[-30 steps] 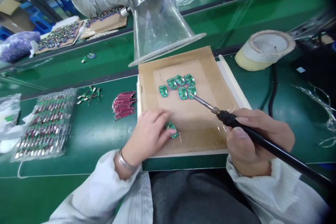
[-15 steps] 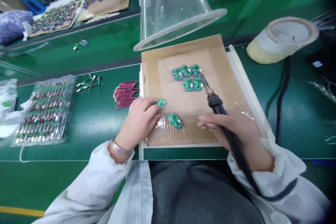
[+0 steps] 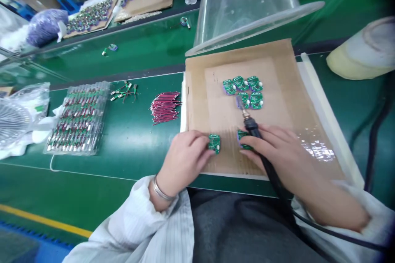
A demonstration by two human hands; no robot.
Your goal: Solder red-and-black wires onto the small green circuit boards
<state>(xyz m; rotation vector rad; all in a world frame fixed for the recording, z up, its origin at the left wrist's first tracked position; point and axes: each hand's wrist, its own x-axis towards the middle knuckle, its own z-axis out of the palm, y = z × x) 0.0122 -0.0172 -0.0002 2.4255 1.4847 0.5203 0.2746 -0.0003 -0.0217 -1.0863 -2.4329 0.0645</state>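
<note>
Your left hand (image 3: 187, 158) pinches one green board (image 3: 214, 142) at its left edge, over the cardboard's (image 3: 203, 107) near part. Your right hand (image 3: 282, 158) grips the soldering iron (image 3: 251, 125), fingers at a second board (image 3: 242, 134). Five clustered boards (image 3: 256, 100) lie farther up.

A narrow, silvery bangle (image 3: 162, 190); just beside it, a left sleeve (image 3: 132, 213), white, finely striped, bunched. Right of the bangle, a dark grey garment (image 3: 234, 226); farther right, a white right sleeve (image 3: 378, 209).

Right fingers (image 3: 251, 143) now touching a green board (image 3: 242, 134), soldering iron (image 3: 251, 125) shifted left.
</note>
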